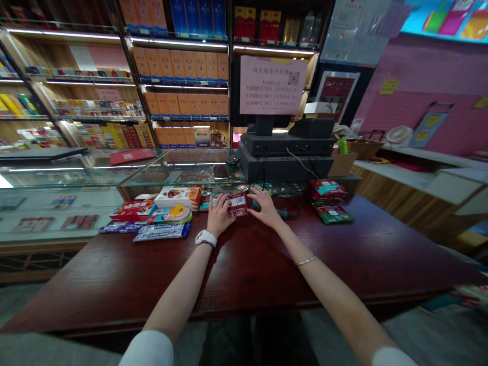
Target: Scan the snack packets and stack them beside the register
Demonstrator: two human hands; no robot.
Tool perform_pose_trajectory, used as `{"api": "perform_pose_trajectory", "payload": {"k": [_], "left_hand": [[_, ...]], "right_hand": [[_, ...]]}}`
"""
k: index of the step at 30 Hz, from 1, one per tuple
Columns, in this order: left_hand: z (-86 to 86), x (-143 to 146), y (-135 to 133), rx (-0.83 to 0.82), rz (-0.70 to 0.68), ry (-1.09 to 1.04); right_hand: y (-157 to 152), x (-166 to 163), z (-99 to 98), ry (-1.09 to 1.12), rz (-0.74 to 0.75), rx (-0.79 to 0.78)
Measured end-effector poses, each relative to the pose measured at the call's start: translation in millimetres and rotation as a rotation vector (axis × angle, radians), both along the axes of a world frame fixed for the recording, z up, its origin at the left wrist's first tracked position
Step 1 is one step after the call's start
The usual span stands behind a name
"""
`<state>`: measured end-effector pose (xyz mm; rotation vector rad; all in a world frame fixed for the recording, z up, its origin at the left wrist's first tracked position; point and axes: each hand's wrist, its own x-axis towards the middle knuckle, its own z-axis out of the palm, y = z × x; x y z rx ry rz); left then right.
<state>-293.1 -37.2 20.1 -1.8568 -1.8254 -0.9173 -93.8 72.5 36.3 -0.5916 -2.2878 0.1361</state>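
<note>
wooden shelves [179,66] of boxed goods back a glass case [183,170]. dark red counter [267,264] carries snack packs [168,213] along its far edge. left hand [219,213] and right hand [263,207] close their fingers on a small red packet [238,205] between them there; an even grip at both ends should keep it square.

A small red packet [237,205] is sitting low over the far part of the dark wooden tabletop [267,264], lying roughly flat with its broad face turning up toward the camera. A white printed label is showing on that face, its print too small to read. The left hand [219,213] is gripping its left end, while the right hand [264,206] is touching its right end with its fingertips.
</note>
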Motion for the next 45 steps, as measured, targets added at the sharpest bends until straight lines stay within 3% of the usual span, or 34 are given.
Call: {"api": "perform_pose_trajectory", "payload": {"k": [9, 16, 20, 36, 45], "left_hand": [[0.1, -4, 3, -0.021, 0.022, -0.017], [1.3, -6, 0, -0.025, 0.040, -0.037], [1.3, -8, 0, -0.033, 0.048, -0.057], [1.9, -5, -1, -0.034, 0.054, -0.046], [0.4, -9, 0, -0.015, 0.073, -0.071]], "right_hand": [[30, 56, -26.9, -0.085, -0.185, -0.087], [30, 58, -40.8, -0.233, -0.172, -0.206], [34, 56, -43.7, -0.271, -0.124, -0.196], [18, 53, -35.1, -0.372, -0.240, -0.085], [0, 55, -8.1, -0.116, -0.227, 0.030]]}}
